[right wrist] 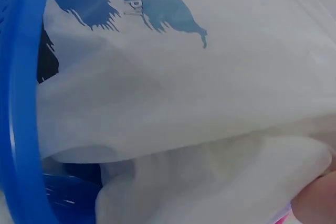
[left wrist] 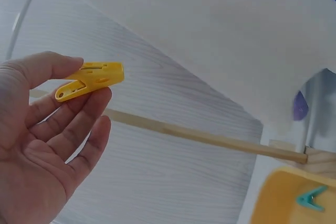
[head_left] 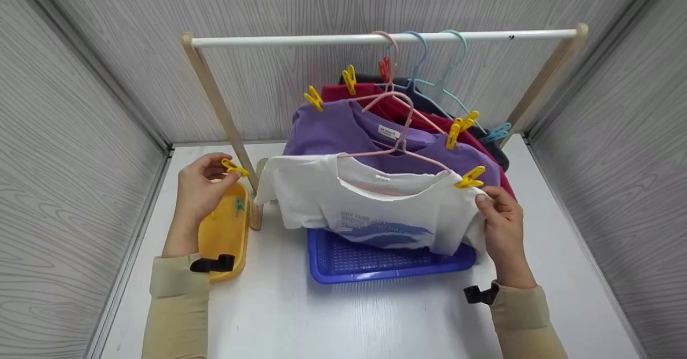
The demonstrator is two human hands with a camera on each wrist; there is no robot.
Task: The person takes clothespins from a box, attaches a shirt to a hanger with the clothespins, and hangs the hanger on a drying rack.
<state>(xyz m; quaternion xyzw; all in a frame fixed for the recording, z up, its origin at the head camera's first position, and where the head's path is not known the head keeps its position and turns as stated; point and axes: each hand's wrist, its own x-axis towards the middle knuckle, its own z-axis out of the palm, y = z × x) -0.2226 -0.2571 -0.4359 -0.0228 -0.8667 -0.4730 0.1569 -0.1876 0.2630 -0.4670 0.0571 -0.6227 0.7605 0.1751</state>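
My left hand (head_left: 199, 186) pinches a yellow clothespin (head_left: 234, 168) between thumb and fingers, above the yellow basket; the left wrist view shows the same clothespin (left wrist: 94, 80) close up. With thumb and fingers my right hand (head_left: 502, 225) grips the sleeve side of a white T-shirt (head_left: 306, 192). That shirt is on a pink hanger (head_left: 400, 141), its hook not over the rail. A yellow clothespin (head_left: 470, 177) clips its right shoulder to the hanger. In the right wrist view, the white cloth (right wrist: 184, 87) fills most of the picture, with a fingertip at the right edge.
A white rail (head_left: 322, 39) on wooden legs bears several hangers. Purple (head_left: 322, 128), red (head_left: 333, 92) and dark garments hang behind the white shirt, clipped with clothespins. A blue basket (head_left: 365, 277) sits below the shirt. A teal clothespin (head_left: 239, 204) lies in the yellow basket (head_left: 244, 251).
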